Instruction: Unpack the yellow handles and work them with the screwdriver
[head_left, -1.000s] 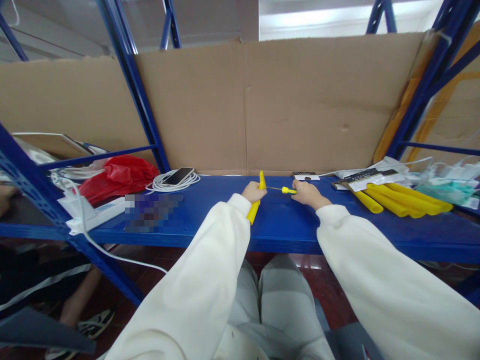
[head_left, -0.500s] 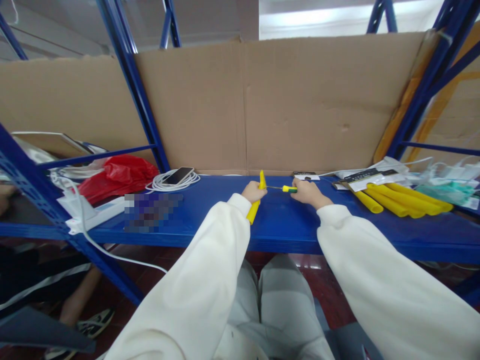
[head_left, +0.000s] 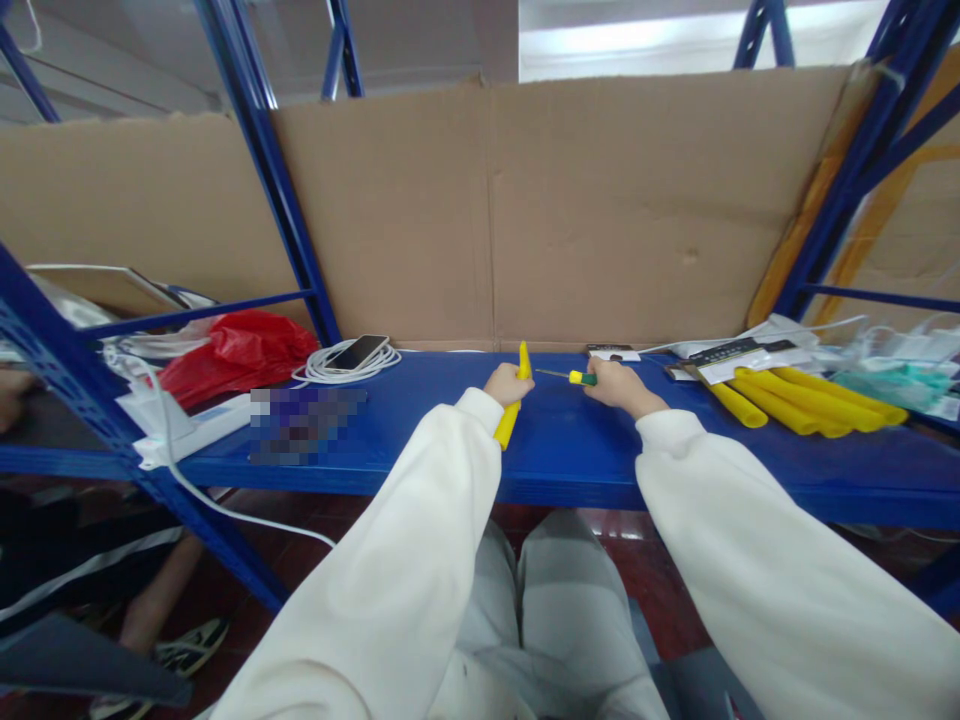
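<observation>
Above the blue shelf top (head_left: 450,420), my left hand (head_left: 506,384) is wrapped round a yellow handle-like piece (head_left: 508,425), whose pointed upper end sticks up above the fingers. My right hand (head_left: 616,385) grips a screwdriver (head_left: 582,378) with a yellow and green handle. Its thin shaft points left at the yellow piece, and the tip stands a little apart from it. The palm sides of both hands are hidden.
Several yellow tubes (head_left: 817,400) lie at the right beside packaging (head_left: 742,358). On the left are a phone (head_left: 360,352) on a coiled white cable (head_left: 311,372), a red bag (head_left: 240,350) and a white power strip (head_left: 217,425). Cardboard (head_left: 600,210) stands behind.
The screwdriver in my right hand has drawn slightly to the right, so its tip is now apart from the yellow piece. My left hand has hardly moved.
</observation>
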